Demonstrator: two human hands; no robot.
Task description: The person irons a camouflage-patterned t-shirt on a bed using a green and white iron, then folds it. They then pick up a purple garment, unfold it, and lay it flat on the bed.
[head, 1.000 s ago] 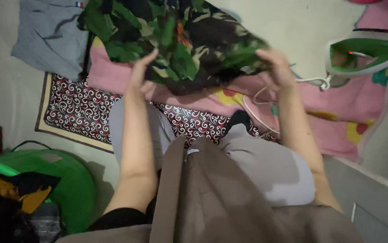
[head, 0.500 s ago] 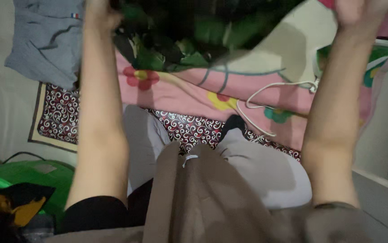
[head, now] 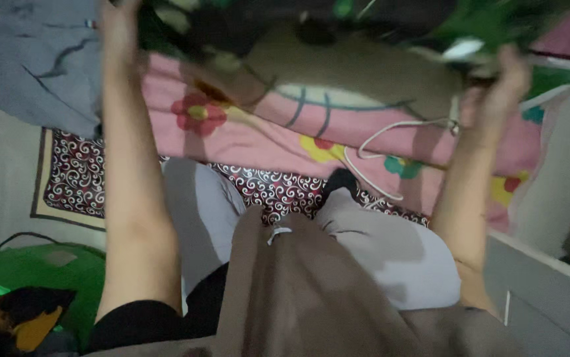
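1. Spread over the floor is a pink blanket with flower prints [head: 252, 135], and high above it, along the far top edge of the view, hangs a green-and-black camouflage cloth garment [head: 338, 20], blurred.
2. The left hand [head: 118, 26] is clenched on the garment's left end; the right hand [head: 496, 86] grips its right end, fingers curled into the fabric.
3. So stretched, the garment's long axis runs left to right, sagging in the middle; which end is its top I cannot tell.
4. To my eye this is the spreading-out stage, and the next move would call for lowering both ends evenly so the cloth lands flat on the blanket.
5. A white cord [head: 377, 142] loops across the blanket below the right hand.
6. Nearer lie a red-and-white swirl-patterned mat [head: 76, 172] and the person's grey-trousered legs [head: 377, 244].
7. A grey folded garment [head: 40, 59] sits far left; a green plastic basket [head: 40, 268] stands near left.
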